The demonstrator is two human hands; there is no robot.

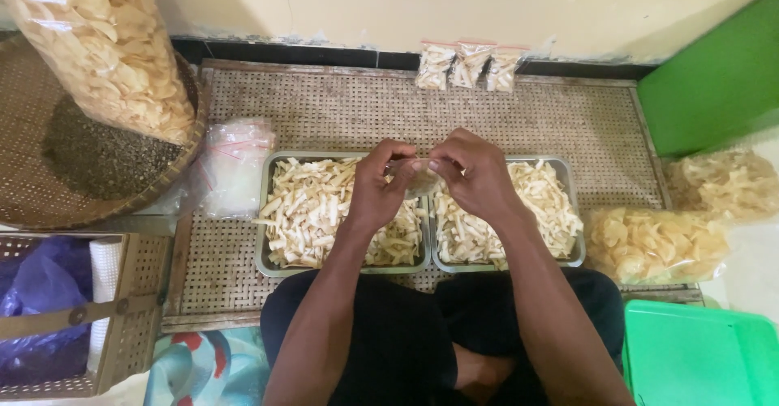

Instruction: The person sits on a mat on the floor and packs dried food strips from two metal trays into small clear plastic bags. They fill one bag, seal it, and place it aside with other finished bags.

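Crossed legs in dark cloth were seen at the bottom of the view, with both forearms stretched forward from them over a woven mat (341, 110). The left hand (381, 187) and the right hand (475, 175) were brought together, and a small clear bag (420, 180) was pinched between their fingertips; each hand was closed narrowly on the bag's upper edge. The bag was held just above the seam where two metal trays met, so it lay directly between the hands, neither hand being clearly nearer. Its mouth ran roughly left to right, from one pinch to the other, while its body hung down toward the trays. How full the bag was could not be told.

Two trays were counted: the left tray (268, 264) and the right tray (576, 253), side by side and touching, each heaped with pale chip strips. Three small filled packets (468, 65) were stood in a row against the wall beyond the mat. A bundle of empty clear bags (235, 167) was laid just left of the left tray. Two large sacks of crackers (657, 244) were set to the right, and one more (101, 45) on a round basket (32, 195) at left.
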